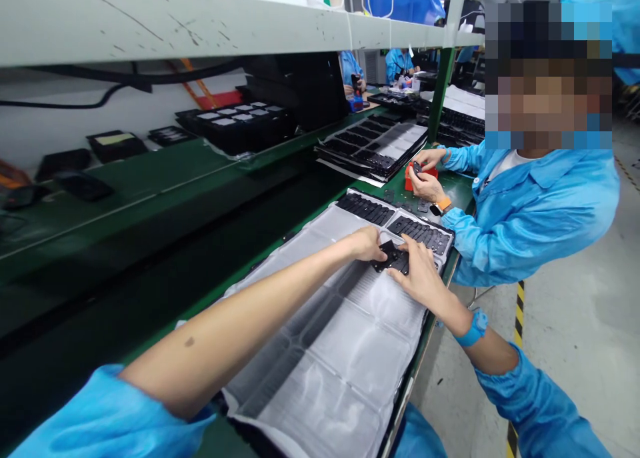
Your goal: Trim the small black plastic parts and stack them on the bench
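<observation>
My left hand is closed, thumb and fingers pinching a small black flat part over the tray. Close beside it, my right hand curves around several similar black parts, its thumb on the near side and its fingers on the far side. Both hands are above the far end of a long compartment tray lined with translucent white sheet. Rows of black parts fill two far compartments, one row at the left and another at the right. My fingers partly hide the parts between them.
A co-worker in blue sits at the right, holding a small dark part over a red fixture. Beyond lies another stack of trays. A shelf beam crosses above the green bench, with a green post at its far end.
</observation>
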### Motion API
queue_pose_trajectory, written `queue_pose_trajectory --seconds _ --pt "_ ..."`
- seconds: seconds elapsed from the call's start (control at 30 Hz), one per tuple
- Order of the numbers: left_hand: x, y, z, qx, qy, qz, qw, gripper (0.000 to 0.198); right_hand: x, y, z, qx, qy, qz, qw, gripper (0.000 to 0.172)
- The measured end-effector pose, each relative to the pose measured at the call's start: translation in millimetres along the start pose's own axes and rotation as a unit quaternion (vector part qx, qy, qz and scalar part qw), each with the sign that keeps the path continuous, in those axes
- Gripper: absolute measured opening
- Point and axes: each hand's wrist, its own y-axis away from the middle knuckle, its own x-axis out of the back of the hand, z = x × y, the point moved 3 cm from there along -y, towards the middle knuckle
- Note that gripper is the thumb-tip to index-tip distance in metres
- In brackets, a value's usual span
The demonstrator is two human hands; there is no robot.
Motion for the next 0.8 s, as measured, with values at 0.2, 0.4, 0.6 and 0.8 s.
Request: queue_pose_trajectory --seconds 0.2,0.4,0.6,0.8 --pt "9.2 -2 -18 -0.011 0.081 0.01 0.997 0.019 2 0 -2 0.009 0.004 -0.011 1.0 0.062" --pt "3.7 -11 -22 -0.026 0.144 0.051 0.988 0.017 5 0 -1 0.014 0.008 -0.015 1.0 0.057" --pt "-3.0 -8 -20 -0.021 0.116 0.093 0.989 0.016 4 2 -1 0.014 0.007 0.0 1.0 0.059" --pt "-12.0 -3 -3 -0.01 0.012 0.11 0.994 0.028 7 8 5 0.004 0.004 0.024 1.0 0.057"
